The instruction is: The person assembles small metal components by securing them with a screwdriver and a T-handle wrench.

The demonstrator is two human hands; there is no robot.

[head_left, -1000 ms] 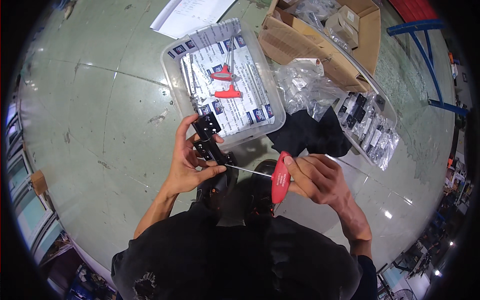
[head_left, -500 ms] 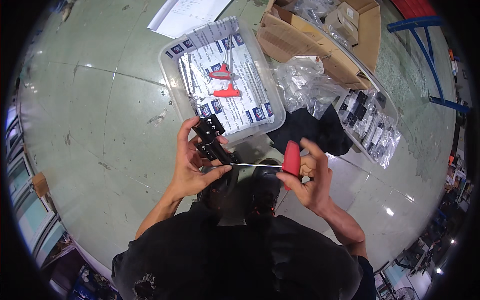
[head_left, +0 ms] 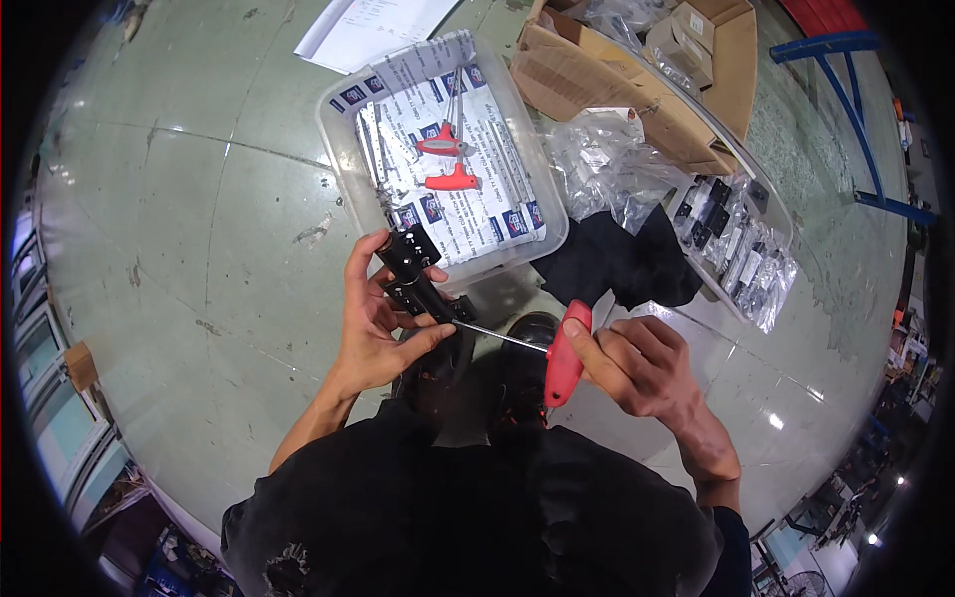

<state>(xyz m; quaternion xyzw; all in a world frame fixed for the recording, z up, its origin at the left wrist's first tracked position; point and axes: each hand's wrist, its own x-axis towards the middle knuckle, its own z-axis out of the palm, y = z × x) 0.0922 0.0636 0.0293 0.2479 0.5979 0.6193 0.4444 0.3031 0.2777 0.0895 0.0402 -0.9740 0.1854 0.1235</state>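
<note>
My left hand [head_left: 383,333] is closed around a black metal hinge [head_left: 423,282] with a round barrel and drilled plates, held tilted above my shoes. In my right hand [head_left: 642,370] is the red handle of a T-handle hex key [head_left: 567,356], pinched between thumb and fingers. The key's thin steel shaft runs left to the hinge's lower end, where my left thumb lies beside the tip. Whether the tip sits inside a screw cannot be made out. Part of the hinge is hidden by my left fingers.
Ahead, a clear plastic bin [head_left: 328,149] lined with printed paper holds two more red-handled keys [head_left: 451,177] and metal strips. To the right are a cardboard box [head_left: 557,75], plastic bags [head_left: 607,164], a black cloth [head_left: 627,261] and a tray of bagged hinges [head_left: 731,234]. Papers [head_left: 368,30] lie beyond.
My right hand has turned and changed its hold on the red handle, which now leans the other way and sits slightly lower. The left hand and hinge have barely moved.
</note>
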